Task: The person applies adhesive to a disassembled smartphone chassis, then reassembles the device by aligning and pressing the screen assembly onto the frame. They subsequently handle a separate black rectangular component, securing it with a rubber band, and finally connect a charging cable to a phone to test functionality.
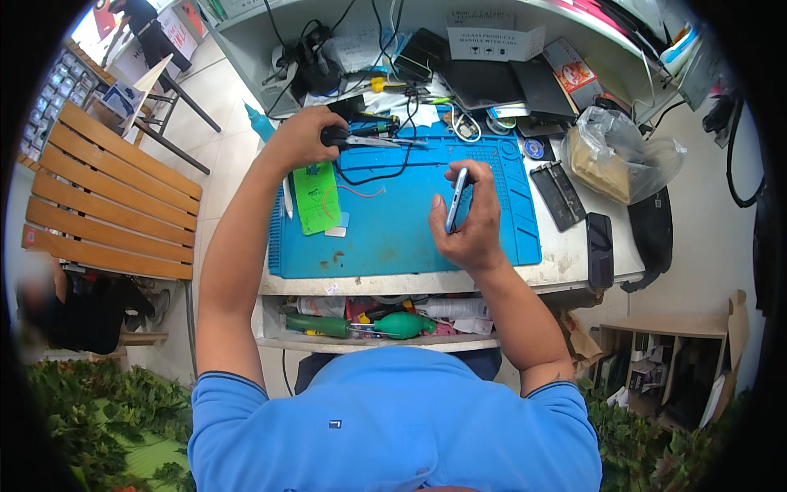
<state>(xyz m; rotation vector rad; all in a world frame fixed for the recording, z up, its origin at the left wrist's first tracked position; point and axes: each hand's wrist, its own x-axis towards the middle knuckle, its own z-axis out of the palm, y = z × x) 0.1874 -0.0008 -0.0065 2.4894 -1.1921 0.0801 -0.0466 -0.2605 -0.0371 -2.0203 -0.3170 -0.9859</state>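
Note:
My left hand (307, 139) is at the far left of the blue work mat (385, 238), its fingers closed around the black handles of scissors (369, 141). The silver blades point right, over the mat's upper edge. Above the mat's right half, my right hand (479, 217) grips a smartphone (457, 199) edge-on between thumb and fingers, so its faces hardly show. Below my left hand lies a bright green card (316, 197) with a thin red wire (361, 193) across it. A black cable (381, 179) loops over the mat between my hands.
An open drawer (287, 338) under the table edge holds a green air blower (402, 325). To the right are a black phone-repair holder (559, 195), a dark phone (599, 250) and a plastic bag (611, 152). Tools and cables crowd the back. A slatted wooden bench (115, 197) stands left.

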